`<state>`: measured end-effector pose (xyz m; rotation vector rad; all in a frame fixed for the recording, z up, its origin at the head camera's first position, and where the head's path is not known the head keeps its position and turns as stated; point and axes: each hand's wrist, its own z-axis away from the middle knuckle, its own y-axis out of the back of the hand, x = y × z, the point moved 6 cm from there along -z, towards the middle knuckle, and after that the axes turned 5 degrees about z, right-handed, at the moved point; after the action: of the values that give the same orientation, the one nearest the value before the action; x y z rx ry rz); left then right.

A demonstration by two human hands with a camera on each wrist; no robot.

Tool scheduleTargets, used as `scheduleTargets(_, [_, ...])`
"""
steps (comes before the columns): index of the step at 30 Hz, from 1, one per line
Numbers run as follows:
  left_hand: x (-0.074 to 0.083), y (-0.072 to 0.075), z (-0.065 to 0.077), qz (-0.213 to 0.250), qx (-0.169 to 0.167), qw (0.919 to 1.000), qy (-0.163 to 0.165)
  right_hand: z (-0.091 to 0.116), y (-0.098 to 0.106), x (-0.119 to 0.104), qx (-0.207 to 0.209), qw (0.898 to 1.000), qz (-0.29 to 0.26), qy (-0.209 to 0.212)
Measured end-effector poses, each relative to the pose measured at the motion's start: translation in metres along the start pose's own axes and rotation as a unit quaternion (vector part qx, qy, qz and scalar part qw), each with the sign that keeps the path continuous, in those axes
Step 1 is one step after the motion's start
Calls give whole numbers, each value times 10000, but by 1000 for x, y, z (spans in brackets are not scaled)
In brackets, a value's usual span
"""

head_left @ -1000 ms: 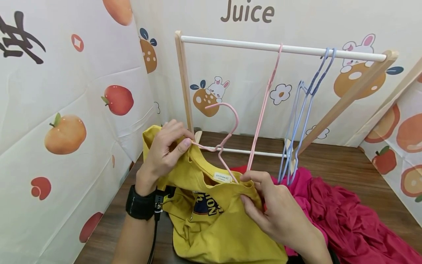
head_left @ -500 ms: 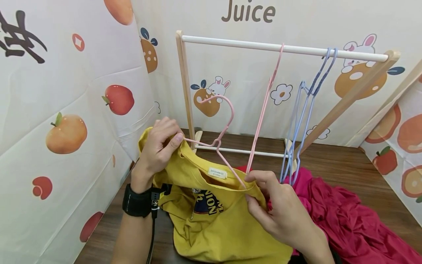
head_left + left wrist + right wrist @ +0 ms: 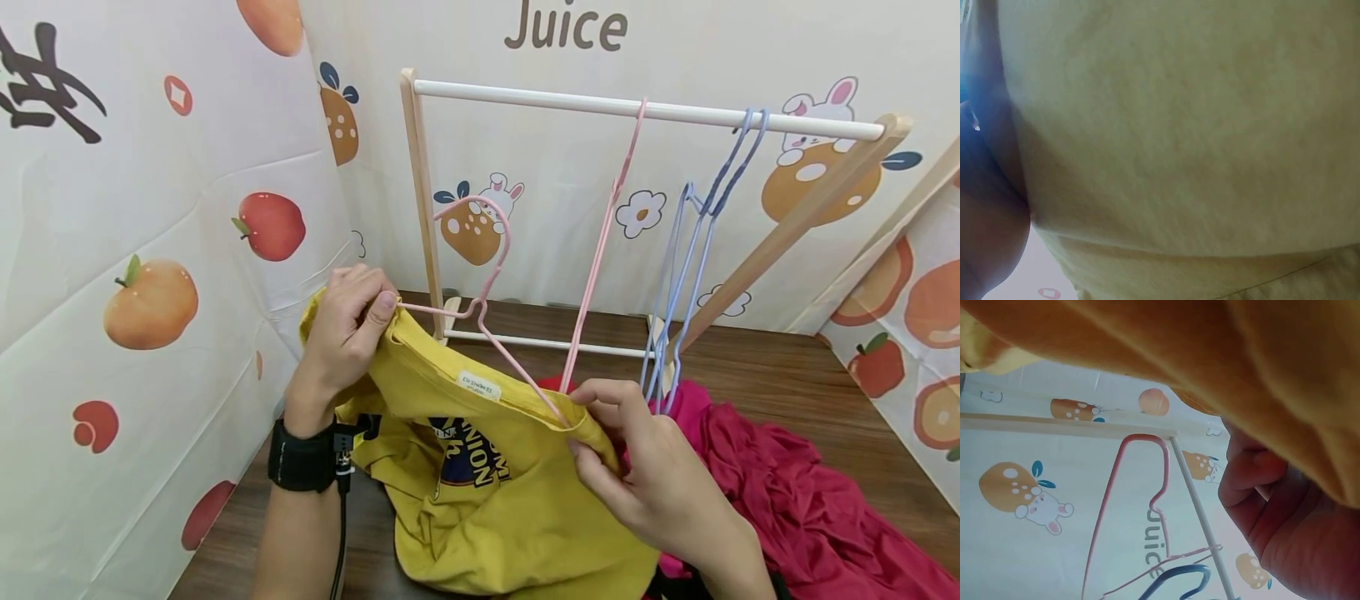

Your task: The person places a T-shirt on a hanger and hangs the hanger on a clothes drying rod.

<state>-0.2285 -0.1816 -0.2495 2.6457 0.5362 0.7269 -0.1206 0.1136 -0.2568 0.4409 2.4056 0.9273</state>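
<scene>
A yellow shirt point(image 3: 517, 500) with a dark printed patch bunches up in front of me, its neckline stretched between both hands. My left hand point(image 3: 337, 333) grips the left side of the neckline, thumb beside the arm of a pink clothes hanger point(image 3: 487, 292). The hanger's hook stands up above the collar, and its right arm runs down inside the neck opening. On the right, my right hand point(image 3: 645, 467) pinches the neckline between thumb and fingers. Both hanger tips are hidden. Yellow cloth point(image 3: 1179, 137) fills most of the left wrist view; the right wrist view shows it point(image 3: 1222, 369) above my hand.
Behind stands a wooden rack with a white rail point(image 3: 540, 98). Another pink hanger point(image 3: 600, 258) and several blue hangers point(image 3: 708, 217) hang from it. Crimson and magenta clothes point(image 3: 795, 492) lie heaped on the brown table point(image 3: 750, 354) at right. Printed cloth walls point(image 3: 187, 400) enclose the space.
My left hand and the pink hanger have moved left, its hook also rising. My right hand has shifted slightly right, and the neckline is pulled wider and straighter.
</scene>
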Motion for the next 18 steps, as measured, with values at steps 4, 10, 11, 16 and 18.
scheduleTargets(4, [1,2,0,-35,111,9999,-42,1,0,1,-126,9999,92,-51])
scheduleTargets(10, [0,4,0,-118,280,9995,-79,2,-1,2,-253,9996,38,-75])
scheduleTargets(11, [-1,4,0,-155,300,9994,-79,1,-1,2,-268,9996,-11,-81])
scheduleTargets(16, [0,7,0,-222,447,9987,-90,1,-1,2,-376,9987,-320,-128])
scheduleTargets(18, [0,8,0,-193,502,9985,-86,1,0,2,-416,9983,-388,-117])
